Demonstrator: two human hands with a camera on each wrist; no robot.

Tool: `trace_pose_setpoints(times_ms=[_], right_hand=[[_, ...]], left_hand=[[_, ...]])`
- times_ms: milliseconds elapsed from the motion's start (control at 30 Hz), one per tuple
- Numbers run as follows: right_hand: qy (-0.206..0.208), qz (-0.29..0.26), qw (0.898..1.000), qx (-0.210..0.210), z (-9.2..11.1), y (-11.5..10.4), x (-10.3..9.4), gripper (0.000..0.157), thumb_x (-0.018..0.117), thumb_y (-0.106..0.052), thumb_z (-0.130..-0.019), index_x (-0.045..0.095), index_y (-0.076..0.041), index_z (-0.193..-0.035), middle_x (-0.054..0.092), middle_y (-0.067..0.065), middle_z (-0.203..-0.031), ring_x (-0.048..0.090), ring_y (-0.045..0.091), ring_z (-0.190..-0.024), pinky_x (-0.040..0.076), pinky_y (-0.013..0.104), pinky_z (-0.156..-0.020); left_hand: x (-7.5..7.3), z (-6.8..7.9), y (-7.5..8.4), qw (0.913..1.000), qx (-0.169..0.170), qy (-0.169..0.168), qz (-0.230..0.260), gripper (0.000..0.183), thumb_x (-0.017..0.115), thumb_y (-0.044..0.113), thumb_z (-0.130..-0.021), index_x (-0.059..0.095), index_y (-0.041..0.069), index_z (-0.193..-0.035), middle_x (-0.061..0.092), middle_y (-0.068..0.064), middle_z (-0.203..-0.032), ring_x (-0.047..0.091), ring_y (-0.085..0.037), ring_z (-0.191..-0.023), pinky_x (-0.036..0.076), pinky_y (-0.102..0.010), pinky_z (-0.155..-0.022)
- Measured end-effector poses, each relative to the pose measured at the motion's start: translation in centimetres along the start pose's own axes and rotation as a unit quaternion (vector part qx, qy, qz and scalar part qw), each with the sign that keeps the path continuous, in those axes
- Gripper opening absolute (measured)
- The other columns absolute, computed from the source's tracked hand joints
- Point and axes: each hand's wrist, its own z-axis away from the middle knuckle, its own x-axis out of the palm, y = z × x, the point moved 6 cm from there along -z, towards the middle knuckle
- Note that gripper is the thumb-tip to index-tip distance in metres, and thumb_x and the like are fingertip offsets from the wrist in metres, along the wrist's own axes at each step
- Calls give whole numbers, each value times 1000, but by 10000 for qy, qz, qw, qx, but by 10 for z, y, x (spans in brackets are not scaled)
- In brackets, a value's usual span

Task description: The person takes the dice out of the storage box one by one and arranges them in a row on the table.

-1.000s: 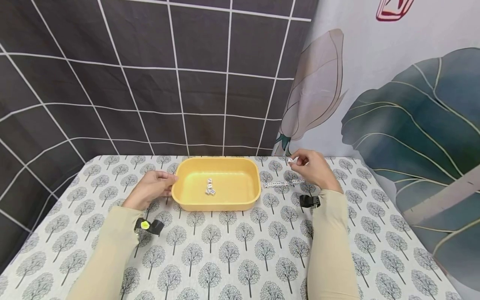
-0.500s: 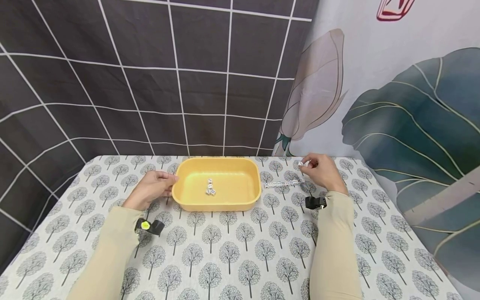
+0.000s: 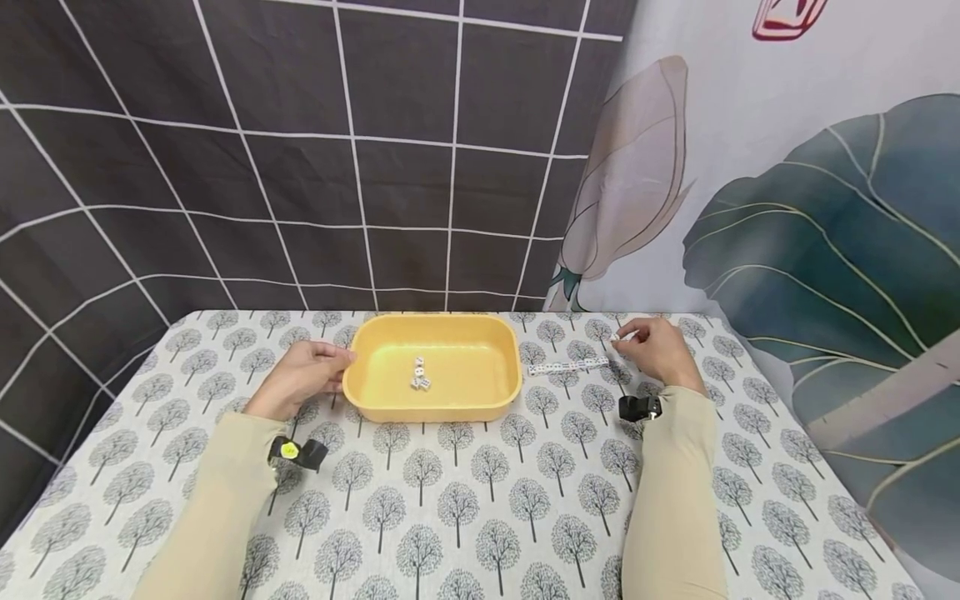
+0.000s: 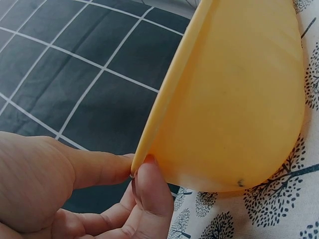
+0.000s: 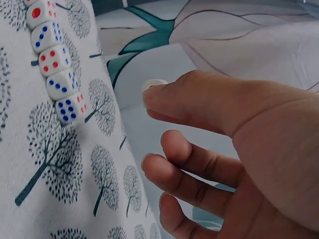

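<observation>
Patterned cloth; left hand angled inward, pinching tray; right hand likewise, pinching die

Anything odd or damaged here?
One thing: a small dark mark low on the outside of the tray, left wrist view. It breaks the otherwise plain yellow; stain or damage, can't tell. Nothing looks spilled.

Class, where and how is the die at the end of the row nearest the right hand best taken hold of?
Probably pinch the end die across the row, by its two flanking faces, coming from above. Its neighbour die blocks one face and the cloth its underside, while the top and both flanks look free.
</observation>
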Motion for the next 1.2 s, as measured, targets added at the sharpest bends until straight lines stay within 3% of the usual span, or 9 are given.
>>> trace_pose_setpoints(times_ms=[233, 467, 967, 1200], right_hand=[[-365, -17, 9988, 335, 3, 10, 5, 31, 68, -28, -96, 72, -6, -117, 67, 22, -113, 62, 29, -91, 52, 33, -71], [-561, -133, 9967, 570, 3, 18, 11, 33, 69, -29, -96, 71, -6, -119, 62, 27, -125, 63, 36, -102, 56, 41, -78], [-660, 216, 9958, 592, -4, 28, 21, 31, 70, -25, -94, 72, -5, -118, 65, 26, -122, 62, 39, -106, 54, 49, -85], [-841, 90, 9945, 621, -3, 23, 24, 32, 68, -22, -95, 70, -5, -122, 65, 27, -122, 63, 37, -104, 55, 48, -82]], left_hand=[[0, 1, 1, 10000, -6, 26, -14, 36, 55, 14, -105, 53, -11, -130, 67, -14, -109, 67, -11, -81, 64, -25, -78], [1, 2, 1, 10000, 14, -15, 12, 35, 55, 14, -105, 54, -11, -130, 68, -13, -108, 67, -11, -81, 64, -24, -77], [0, 1, 1, 10000, 27, -50, 35, 36, 55, 15, -105, 54, -11, -130, 67, -8, -103, 65, -10, -79, 64, -22, -76], [-1, 0, 1, 9999, 65, -56, 62, 35, 55, 14, -105, 53, -11, -130, 67, -8, -102, 66, -9, -79, 64, -23, -77]])
